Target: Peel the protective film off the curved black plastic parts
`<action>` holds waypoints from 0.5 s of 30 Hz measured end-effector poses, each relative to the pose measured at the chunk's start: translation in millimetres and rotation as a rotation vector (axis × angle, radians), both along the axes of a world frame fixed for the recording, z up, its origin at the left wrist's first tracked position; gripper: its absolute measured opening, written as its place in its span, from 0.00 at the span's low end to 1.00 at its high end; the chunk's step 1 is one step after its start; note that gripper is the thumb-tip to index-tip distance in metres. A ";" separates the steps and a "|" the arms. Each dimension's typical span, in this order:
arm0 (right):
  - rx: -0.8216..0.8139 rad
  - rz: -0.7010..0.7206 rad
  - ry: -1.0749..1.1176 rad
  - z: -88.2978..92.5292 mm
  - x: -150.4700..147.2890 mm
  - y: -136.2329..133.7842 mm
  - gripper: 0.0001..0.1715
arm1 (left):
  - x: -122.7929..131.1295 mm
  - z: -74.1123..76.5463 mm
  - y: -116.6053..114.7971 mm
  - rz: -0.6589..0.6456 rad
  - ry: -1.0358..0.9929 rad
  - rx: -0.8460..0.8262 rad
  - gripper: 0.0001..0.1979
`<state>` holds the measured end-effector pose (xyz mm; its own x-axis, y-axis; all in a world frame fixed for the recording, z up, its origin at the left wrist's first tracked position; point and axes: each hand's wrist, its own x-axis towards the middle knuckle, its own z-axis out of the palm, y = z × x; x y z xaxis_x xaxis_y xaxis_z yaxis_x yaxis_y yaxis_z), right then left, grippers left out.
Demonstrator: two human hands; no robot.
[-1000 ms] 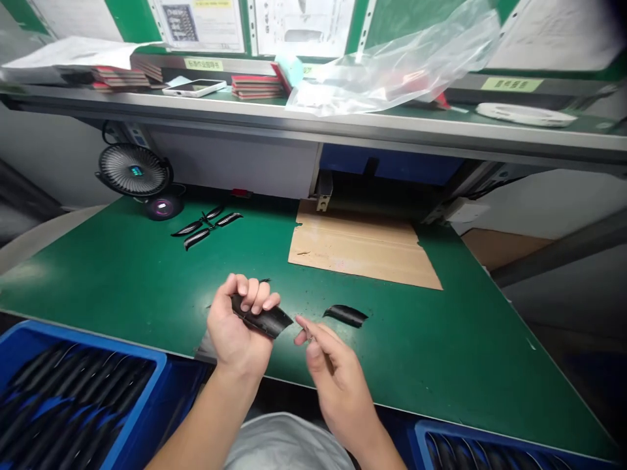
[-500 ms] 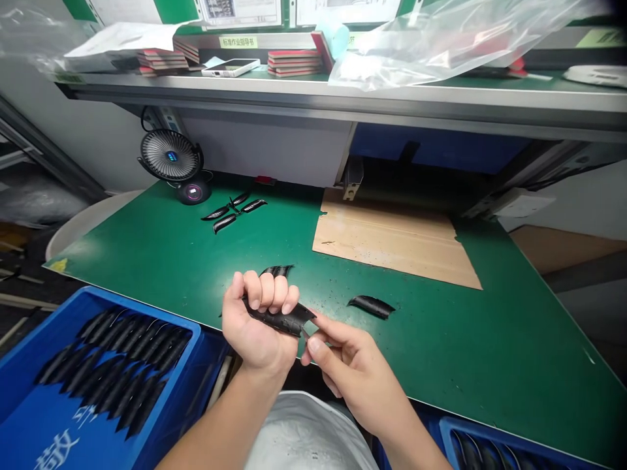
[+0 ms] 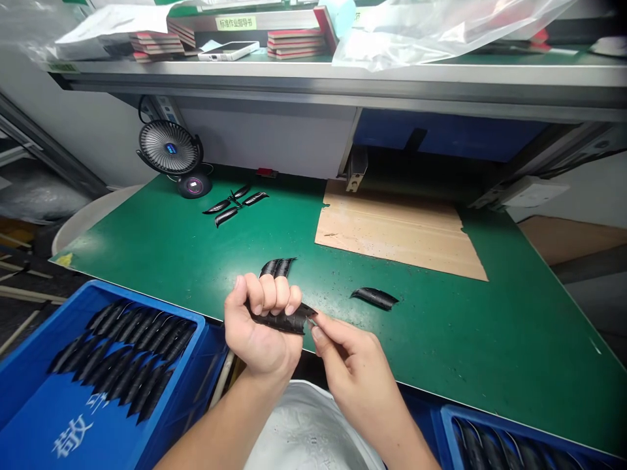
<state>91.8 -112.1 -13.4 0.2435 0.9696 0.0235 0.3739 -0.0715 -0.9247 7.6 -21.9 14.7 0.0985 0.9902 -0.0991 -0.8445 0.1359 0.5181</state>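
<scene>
My left hand (image 3: 264,320) is wrapped round a curved black plastic piece (image 3: 289,321), its open end pointing right. At that end my right hand (image 3: 350,349) pinches a small thin blade (image 3: 310,322) between thumb and forefinger, its edge at the rim of the piece. Most of the blade is hidden by the fingers. Just behind my left hand, black curved pieces (image 3: 279,266) lie side by side on the green table. One more black piece (image 3: 375,298) rests alone to the right of my hands.
A blue crate (image 3: 203,320) with rows of black pieces stands at left; another blue crate (image 3: 443,418) is at lower right. On the table (image 3: 441,339) are cardboard (image 3: 396,228), a fan (image 3: 170,147) and a four-armed black part (image 3: 236,205). A white bag (image 3: 308,431) sits below my hands.
The blade has turned and now shows as a thin sliver at the rim, where its flat face showed before. My left hand keeps its hold. The view has tilted slightly downward.
</scene>
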 end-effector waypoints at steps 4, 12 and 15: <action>0.027 -0.033 -0.165 -4.4 -0.5 -2.6 0.16 | 2.6 -1.1 0.7 -0.003 0.003 -0.035 0.23; 0.310 -0.209 -0.766 -31.5 -6.8 -11.7 0.24 | 4.5 -5.4 12.3 -0.023 -0.043 -0.226 0.22; 0.418 -0.291 -0.543 -34.1 -7.3 -10.9 0.23 | 4.5 -8.9 15.8 -0.046 -0.059 -0.266 0.22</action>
